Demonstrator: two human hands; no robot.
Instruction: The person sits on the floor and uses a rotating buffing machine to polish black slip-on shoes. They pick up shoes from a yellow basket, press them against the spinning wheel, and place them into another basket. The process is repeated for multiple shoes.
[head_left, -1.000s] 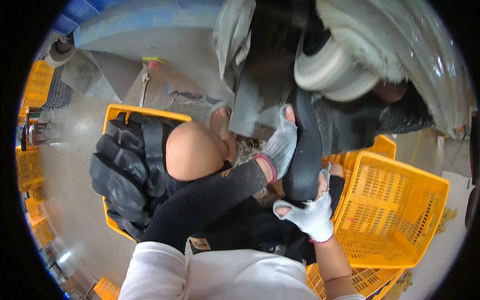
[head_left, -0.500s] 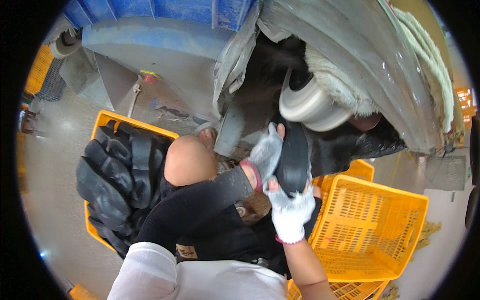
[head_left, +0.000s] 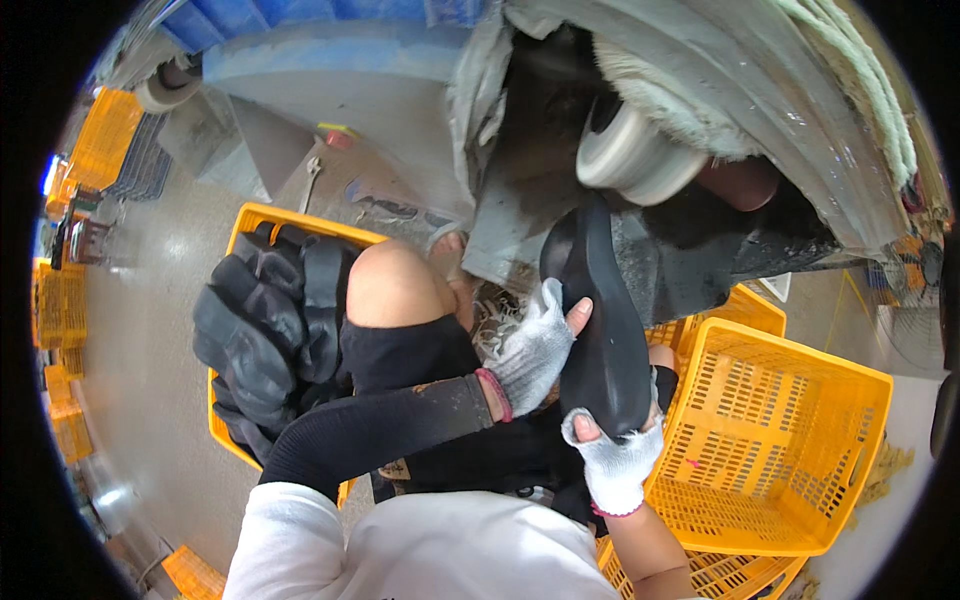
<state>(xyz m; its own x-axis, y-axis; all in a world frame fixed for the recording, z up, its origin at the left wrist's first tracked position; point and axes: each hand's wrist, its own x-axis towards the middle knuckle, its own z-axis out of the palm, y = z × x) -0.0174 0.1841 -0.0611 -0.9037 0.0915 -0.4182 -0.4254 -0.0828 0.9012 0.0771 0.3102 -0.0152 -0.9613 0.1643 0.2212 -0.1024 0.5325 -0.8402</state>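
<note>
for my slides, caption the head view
Gloved left hand and right hand hold a black shoe-shaped piece near a white wheel.

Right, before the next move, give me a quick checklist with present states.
1. Right hand gripping the black piece: ok, thumb over its near end.
2. Left hand on it: ok, thumb at its left side; grip firmness, cannot tell.
3. Far end touching the wheel: cannot tell; it reaches the wheel's lower edge in view.
4. Gloves covering the thumbs: not ok, tips bare.
5. Left crate stocked: ok, black pieces piled inside.
</note>
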